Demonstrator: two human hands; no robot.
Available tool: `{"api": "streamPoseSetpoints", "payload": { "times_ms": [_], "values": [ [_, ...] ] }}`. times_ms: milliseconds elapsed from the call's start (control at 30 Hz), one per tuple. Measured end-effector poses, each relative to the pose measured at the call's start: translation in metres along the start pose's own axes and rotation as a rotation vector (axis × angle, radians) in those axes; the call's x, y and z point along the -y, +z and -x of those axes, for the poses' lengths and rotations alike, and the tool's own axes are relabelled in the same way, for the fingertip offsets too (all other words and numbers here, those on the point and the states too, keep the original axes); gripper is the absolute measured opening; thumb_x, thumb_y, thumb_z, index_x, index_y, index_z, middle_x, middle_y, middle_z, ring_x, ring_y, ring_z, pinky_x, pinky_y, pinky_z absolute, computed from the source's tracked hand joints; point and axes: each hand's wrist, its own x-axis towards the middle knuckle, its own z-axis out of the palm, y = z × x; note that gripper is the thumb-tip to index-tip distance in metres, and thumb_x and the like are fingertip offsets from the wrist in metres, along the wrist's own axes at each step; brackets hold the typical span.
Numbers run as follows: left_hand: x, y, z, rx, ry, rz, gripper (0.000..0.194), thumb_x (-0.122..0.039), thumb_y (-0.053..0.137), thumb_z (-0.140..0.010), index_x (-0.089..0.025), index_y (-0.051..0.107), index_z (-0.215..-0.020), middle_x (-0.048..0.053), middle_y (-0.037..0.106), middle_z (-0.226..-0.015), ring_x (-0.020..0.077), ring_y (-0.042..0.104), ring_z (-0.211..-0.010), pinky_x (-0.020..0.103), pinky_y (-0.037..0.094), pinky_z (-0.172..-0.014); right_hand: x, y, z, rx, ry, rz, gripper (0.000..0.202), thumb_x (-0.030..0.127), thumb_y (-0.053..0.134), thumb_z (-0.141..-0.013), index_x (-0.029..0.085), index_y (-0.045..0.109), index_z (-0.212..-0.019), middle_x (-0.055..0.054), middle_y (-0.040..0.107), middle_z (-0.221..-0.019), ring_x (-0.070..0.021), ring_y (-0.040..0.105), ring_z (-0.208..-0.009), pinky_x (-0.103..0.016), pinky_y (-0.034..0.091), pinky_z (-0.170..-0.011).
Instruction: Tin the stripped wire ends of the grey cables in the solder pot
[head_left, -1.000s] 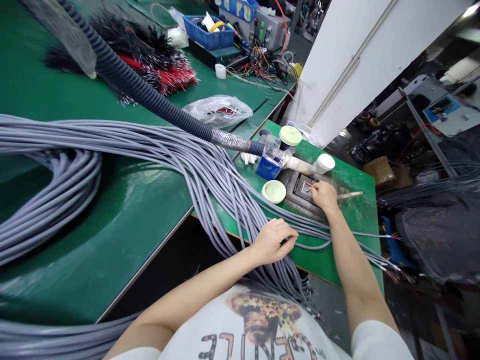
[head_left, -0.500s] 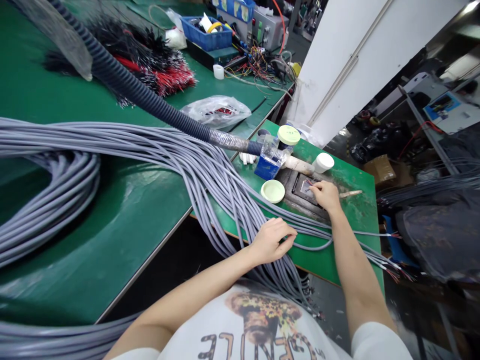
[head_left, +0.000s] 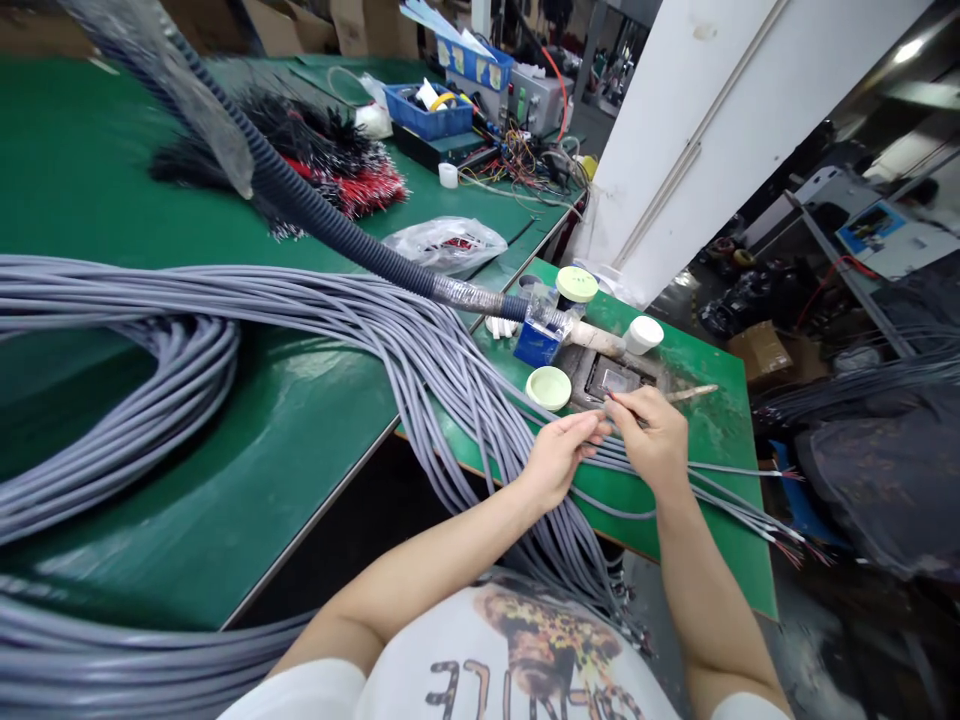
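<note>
Long grey cables (head_left: 420,340) run in a thick bundle from the left across the green tables. My left hand (head_left: 562,452) is closed, fingertips pinched together above the bundle; what it pinches is too small to make out. Close beside it, my right hand (head_left: 651,430) pinches a grey cable's end, with thin dark wire tips showing at the fingers. Just beyond the hands lies a dark, stained metal pot (head_left: 616,380) with a shiny surface. A corrugated hose (head_left: 337,235) ends in a pale nozzle (head_left: 596,340) over it.
Around the pot are a blue box (head_left: 537,342), a pale green dish (head_left: 548,388), a white cup (head_left: 643,335) and a round lid (head_left: 577,284). Stripped cable ends (head_left: 787,545) overhang the right table edge. Black and red wires (head_left: 360,185) lie at the back left.
My right hand has drawn back from the pot towards my body. My left hand has moved up and right, and its fingers now meet near the right fingertips. The view has shifted slightly.
</note>
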Motion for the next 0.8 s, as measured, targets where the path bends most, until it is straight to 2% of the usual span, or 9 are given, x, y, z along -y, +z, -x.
{"api": "streamPoseSetpoints", "payload": {
  "times_ms": [67, 200, 300, 400, 533, 633, 733, 800],
  "values": [
    [0.0, 0.007, 0.001, 0.02, -0.035, 0.146, 0.029, -0.037, 0.074, -0.074, -0.013, 0.07, -0.091, 0.005, 0.067, -0.082, 0.009, 0.057, -0.07, 0.018, 0.043, -0.06, 0.003, 0.002, 0.005, -0.014, -0.054, 0.071, 0.018, 0.031, 0.053, -0.088, 0.024, 0.07, -0.088, -0.004, 0.065, -0.081, -0.0177, 0.058, -0.079, -0.033, 0.048, -0.076],
    [0.002, 0.014, 0.006, 0.028, -0.086, 0.335, 0.026, -0.036, 0.073, -0.075, -0.013, 0.066, -0.086, 0.001, 0.064, -0.078, 0.0082, 0.058, -0.069, 0.02, 0.045, -0.062, 0.006, 0.005, 0.013, -0.078, -0.182, 0.12, 0.016, 0.024, 0.055, -0.087, 0.022, 0.07, -0.092, -0.004, 0.064, -0.077, -0.0173, 0.056, -0.076, -0.034, 0.046, -0.073],
    [0.002, 0.016, 0.008, 0.015, -0.123, 0.418, 0.023, -0.03, 0.075, -0.074, -0.012, 0.064, -0.083, 0.0, 0.064, -0.074, 0.008, 0.058, -0.066, 0.02, 0.046, -0.065, 0.009, 0.006, 0.018, -0.082, -0.251, 0.121, 0.017, 0.02, 0.057, -0.086, 0.021, 0.07, -0.097, -0.003, 0.064, -0.077, -0.0168, 0.055, -0.075, -0.033, 0.046, -0.07],
    [-0.004, 0.018, 0.011, 0.018, -0.104, 0.447, 0.016, -0.022, 0.073, -0.073, -0.012, 0.063, -0.079, 0.0, 0.064, -0.072, 0.0082, 0.058, -0.066, 0.02, 0.047, -0.066, 0.014, 0.005, 0.022, -0.087, -0.299, 0.122, 0.021, 0.018, 0.057, -0.086, 0.022, 0.068, -0.103, -0.004, 0.066, -0.081, -0.0172, 0.056, -0.076, -0.034, 0.046, -0.071],
    [-0.022, 0.017, 0.017, 0.063, -0.066, 0.439, 0.012, -0.018, 0.07, -0.074, -0.013, 0.061, -0.08, -0.001, 0.061, -0.07, 0.008, 0.057, -0.064, 0.019, 0.046, -0.063, 0.016, -0.008, 0.027, 0.002, -0.309, 0.093, 0.028, 0.019, 0.058, -0.086, 0.021, 0.061, -0.113, -0.006, 0.067, -0.094, -0.0176, 0.059, -0.083, -0.033, 0.047, -0.076],
    [-0.032, 0.012, 0.019, 0.148, -0.059, 0.427, 0.009, -0.017, 0.067, -0.076, -0.013, 0.059, -0.078, -0.002, 0.056, -0.067, 0.0072, 0.053, -0.06, 0.019, 0.045, -0.061, 0.013, -0.019, 0.036, 0.12, -0.274, 0.088, 0.017, 0.021, 0.056, -0.087, 0.019, 0.063, -0.103, -0.004, 0.066, -0.084, -0.0158, 0.058, -0.075, -0.029, 0.045, -0.07],
    [-0.029, 0.01, 0.016, 0.234, -0.106, 0.397, 0.014, -0.02, 0.065, -0.076, -0.012, 0.057, -0.068, -0.002, 0.051, -0.063, 0.0081, 0.049, -0.059, 0.02, 0.044, -0.06, 0.012, -0.023, 0.046, 0.225, -0.308, 0.047, 0.011, 0.02, 0.053, -0.089, 0.017, 0.064, -0.091, -0.002, 0.061, -0.07, -0.0131, 0.054, -0.064, -0.027, 0.04, -0.062],
    [-0.022, 0.009, 0.013, 0.26, -0.175, 0.382, 0.022, -0.024, 0.066, -0.075, -0.012, 0.054, -0.06, -0.002, 0.048, -0.059, 0.0085, 0.047, -0.057, 0.021, 0.043, -0.059, 0.013, -0.023, 0.05, 0.24, -0.348, 0.042, 0.012, 0.021, 0.053, -0.089, 0.017, 0.064, -0.089, -0.002, 0.059, -0.068, -0.0124, 0.053, -0.061, -0.026, 0.039, -0.06]
  ]
}}
